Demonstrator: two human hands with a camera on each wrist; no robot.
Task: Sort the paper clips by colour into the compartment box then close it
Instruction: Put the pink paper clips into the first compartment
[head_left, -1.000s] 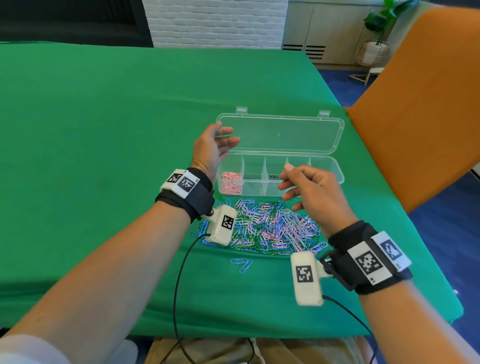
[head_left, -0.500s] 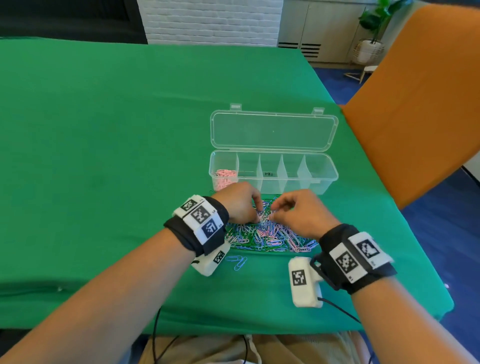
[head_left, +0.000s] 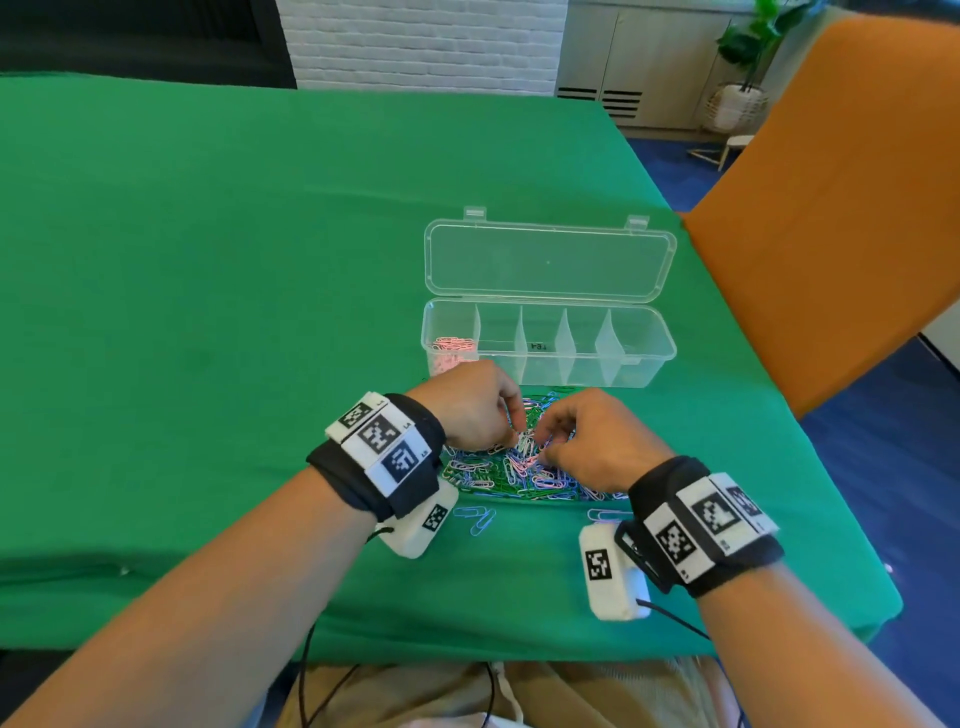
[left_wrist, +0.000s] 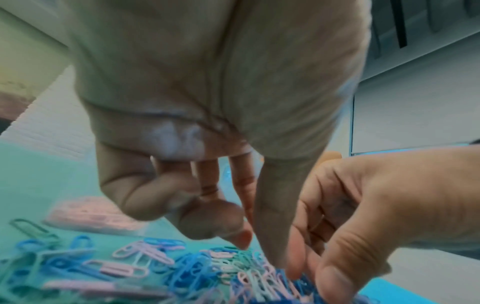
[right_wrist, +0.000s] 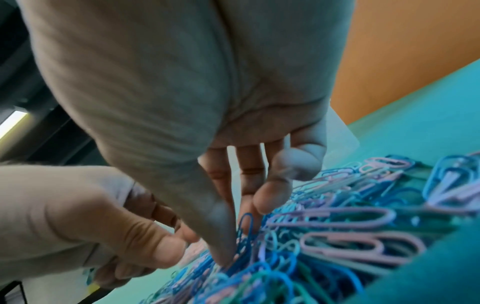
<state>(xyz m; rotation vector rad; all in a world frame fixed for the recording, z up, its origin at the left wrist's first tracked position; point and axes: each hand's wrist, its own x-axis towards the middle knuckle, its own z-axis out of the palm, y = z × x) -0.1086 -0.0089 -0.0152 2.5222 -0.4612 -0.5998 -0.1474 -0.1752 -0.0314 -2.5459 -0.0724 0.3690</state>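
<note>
1. Nearest, 2 loose blue clips (head_left: 475, 517) lie on the green desk (head_left: 208, 312) just short of the pile, easy singles to pick up.
2. Both hands are down in the pile of paper clips (head_left: 511, 475), mixed pink, blue and green. The left hand (head_left: 470, 408) has its fingers curled, thumb and forefinger tips narrowed onto the clips; whether a clip is truly caught I cannot tell.
3. The right hand (head_left: 592, 439) points its thumb and fingers (right_wrist: 270, 195) steeply into the heap, a blue clip standing up against them; again, a firm hold is not clear.
4. To do this step well, I judge it best to tease out 1 colour at a time, lifting slowly, since the clips hook into each other and strays may come along.
5. Beyond the pile, close by, sits the compartment box (head_left: 644, 358), clear, with 5 compartments. Pink clips (head_left: 451, 349) fill the leftmost one; the other 4 look empty.
6. Its lid (head_left: 548, 262) lies open flat behind, so closing comes last.
</note>
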